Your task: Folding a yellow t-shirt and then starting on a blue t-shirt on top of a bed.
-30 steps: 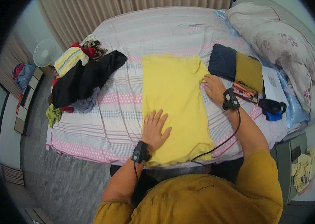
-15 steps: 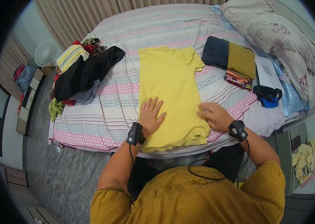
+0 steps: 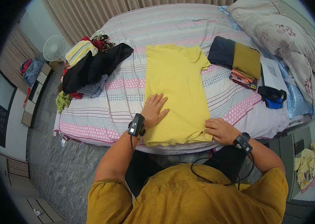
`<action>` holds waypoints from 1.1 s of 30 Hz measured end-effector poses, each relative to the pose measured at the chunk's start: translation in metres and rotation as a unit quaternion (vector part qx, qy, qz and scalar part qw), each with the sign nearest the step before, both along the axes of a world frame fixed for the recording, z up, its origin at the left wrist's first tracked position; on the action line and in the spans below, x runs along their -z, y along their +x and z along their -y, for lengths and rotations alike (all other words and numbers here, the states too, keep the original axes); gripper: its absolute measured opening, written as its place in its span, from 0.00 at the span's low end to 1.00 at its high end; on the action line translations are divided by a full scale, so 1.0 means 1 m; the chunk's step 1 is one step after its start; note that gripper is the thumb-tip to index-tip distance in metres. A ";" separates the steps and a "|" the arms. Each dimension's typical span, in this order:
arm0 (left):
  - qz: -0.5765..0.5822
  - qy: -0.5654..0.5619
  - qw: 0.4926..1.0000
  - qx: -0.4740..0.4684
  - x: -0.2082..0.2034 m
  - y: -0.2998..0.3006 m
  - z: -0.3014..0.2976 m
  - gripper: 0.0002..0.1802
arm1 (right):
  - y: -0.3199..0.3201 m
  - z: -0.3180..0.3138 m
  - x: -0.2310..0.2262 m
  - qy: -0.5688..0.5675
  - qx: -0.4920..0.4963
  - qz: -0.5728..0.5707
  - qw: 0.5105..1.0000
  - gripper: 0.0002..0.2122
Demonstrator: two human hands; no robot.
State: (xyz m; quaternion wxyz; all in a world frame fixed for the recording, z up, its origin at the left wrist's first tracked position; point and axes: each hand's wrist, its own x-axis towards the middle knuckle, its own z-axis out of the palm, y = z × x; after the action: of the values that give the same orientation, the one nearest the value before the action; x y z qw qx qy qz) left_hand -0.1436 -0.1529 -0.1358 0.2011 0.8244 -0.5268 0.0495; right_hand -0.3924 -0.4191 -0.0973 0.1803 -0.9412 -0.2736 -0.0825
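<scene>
A yellow T-shirt (image 3: 176, 89) lies spread on the bed, folded lengthwise, with a short sleeve showing at its far right and its hem toward me. My left hand (image 3: 154, 111) rests flat on the shirt's left edge, fingers stretched out and thumb apart. At the lower right corner by the hem, my right hand (image 3: 221, 131) has its fingers bent over the shirt's edge, closed on the cloth; the fingertips partly hide the fabric there. A small crease shows beside them.
A loose heap of clothes (image 3: 86, 72) sits on the left of the striped bedsheet (image 3: 124, 108). Folded dark jeans (image 3: 221, 51) and a mustard garment (image 3: 247, 61) are stacked at right, near a white sheet (image 3: 272, 72) and a black-and-blue item (image 3: 273, 98). A rumpled quilt (image 3: 276, 33) lies beyond.
My right hand has moved down along the shirt's right edge to the hem corner, and the hem there looks straighter. My left hand stays on the left edge. The view has shifted slightly.
</scene>
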 end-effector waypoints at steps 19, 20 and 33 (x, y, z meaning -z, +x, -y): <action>-0.009 0.038 0.998 0.043 -0.007 -0.038 -0.037 0.35 | 0.071 -0.010 0.030 -0.061 0.128 0.005 0.990 0.30; -0.011 0.038 0.998 0.040 -0.006 -0.030 -0.045 0.35 | 0.064 0.001 0.029 -0.062 0.125 0.003 0.990 0.30; 0.113 -0.022 0.993 0.006 -0.027 0.018 -0.079 0.21 | 0.040 0.034 0.008 -0.027 0.108 0.131 0.985 0.25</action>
State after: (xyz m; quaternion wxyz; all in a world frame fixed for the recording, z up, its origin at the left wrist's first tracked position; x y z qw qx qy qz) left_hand -0.1254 -0.0739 -0.1091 0.1590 0.8056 -0.5500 0.1524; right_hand -0.3529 -0.4533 -0.1056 0.1070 -0.9509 -0.1933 -0.2166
